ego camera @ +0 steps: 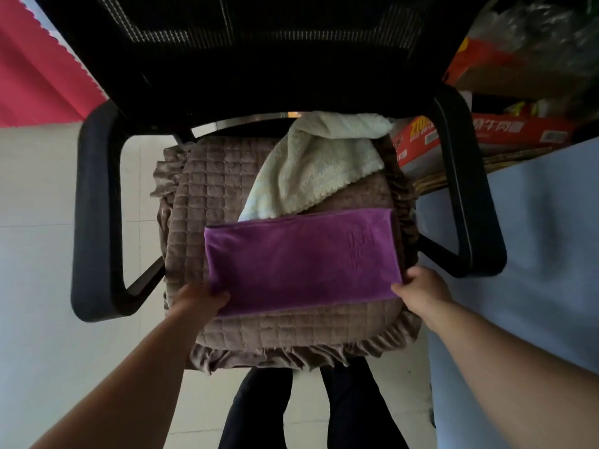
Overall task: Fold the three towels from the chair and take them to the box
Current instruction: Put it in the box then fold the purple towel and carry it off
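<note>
A purple towel (301, 257) lies folded into a long strip across the brown quilted cushion (207, 189) of a black office chair (97, 205). My left hand (202, 299) pinches its near left corner, and my right hand (421, 286) pinches its near right corner. Behind it, a pale cream towel (317, 166) lies crumpled at the back right of the seat, partly tucked under the purple one. I see no third towel and no box for the towels.
The chair's armrests (466, 189) flank the seat on both sides. A blue-covered surface (534, 254) is at the right, with red cartons (505, 131) and bags behind it. White tiled floor lies left, a red cloth (39, 66) at the far left. My dark-trousered legs (311, 409) stand below the seat.
</note>
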